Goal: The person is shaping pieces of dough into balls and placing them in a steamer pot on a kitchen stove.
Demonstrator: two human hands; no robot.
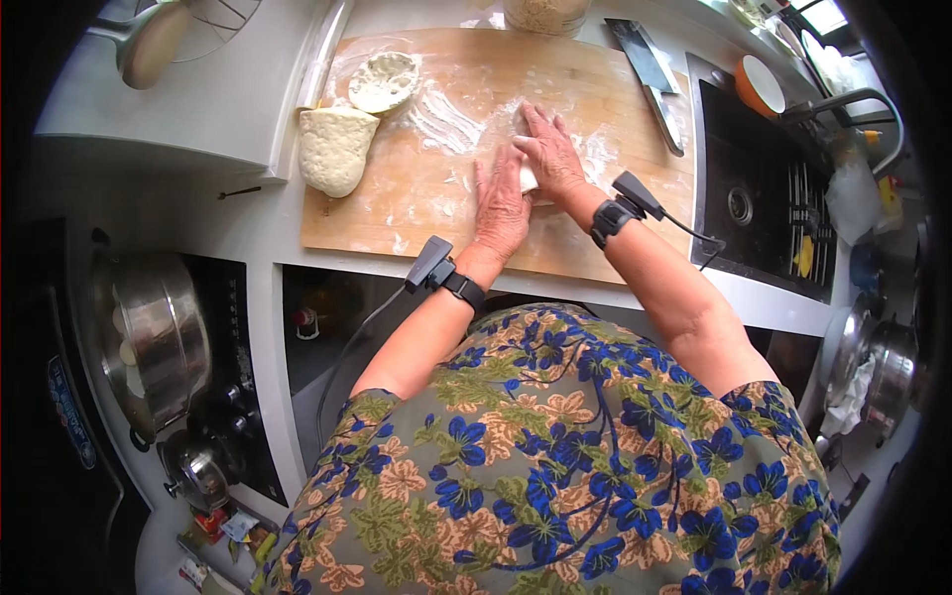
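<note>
My left hand and my right hand press together over a small piece of pale dough on a floured wooden board. The dough shows only in the gap between them; the rest is hidden under the palms and fingers. The fingers of my right hand reach out flat past those of the left. Flour lies smeared left of the hands. A larger lump of dough overlaps the board's left edge, beside a small round bowl of flour.
A cleaver lies at the board's right, beside a black sink. An orange bowl stands at the sink's rim. Behind the board is a grain-filled container. At left are a large steel steamer pot and a smaller pot.
</note>
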